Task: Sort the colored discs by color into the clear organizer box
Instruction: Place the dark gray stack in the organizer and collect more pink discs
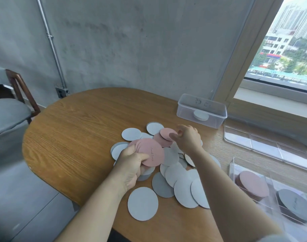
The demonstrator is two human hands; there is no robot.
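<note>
A fan of pink discs (150, 152) is clamped in the left hand (131, 165) above the loose pile (182, 182) on the bench (70, 137), well apart from the box (233, 169) at the right, where a pink stack (254, 184) and a grey stack (295, 206) sit in separate compartments. The right hand (188, 138) reaches another pink disc (167, 134) on the pile, fingers (180, 132) at its edge; whether they have closed I cannot tell. Adding to the uneven fan could let discs slip out.

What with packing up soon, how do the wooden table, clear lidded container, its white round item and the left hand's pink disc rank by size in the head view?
wooden table
clear lidded container
pink disc in the left hand
white round item; farther off, so unsure against the disc
</note>
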